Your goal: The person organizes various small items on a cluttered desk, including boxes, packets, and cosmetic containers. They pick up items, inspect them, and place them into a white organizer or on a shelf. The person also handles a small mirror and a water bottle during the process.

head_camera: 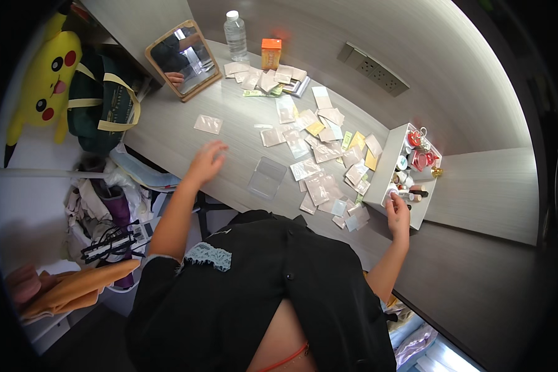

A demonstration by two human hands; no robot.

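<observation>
My left hand (208,162) hovers over the front left of the grey desktop, slightly blurred, its fingers spread and empty. A single flat pinkish packet (209,124) lies just beyond it. To its right rests a clear plastic tray or lid (267,177). At the right, my right hand (398,215) reaches to the near edge of a white organizer box (385,169). Its fingertips close on a small pale container (392,191) there. Many flat packets (323,186), pinkish, pale blue and yellow, are strewn between the tray and the box.
A wood-framed mirror (186,60), a clear bottle (235,37) and an orange carton (271,54) stand at the back. A power outlet strip (373,69) is on the wall. Left of the desk are a dark green bag (90,109) and a yellow plush toy (51,76).
</observation>
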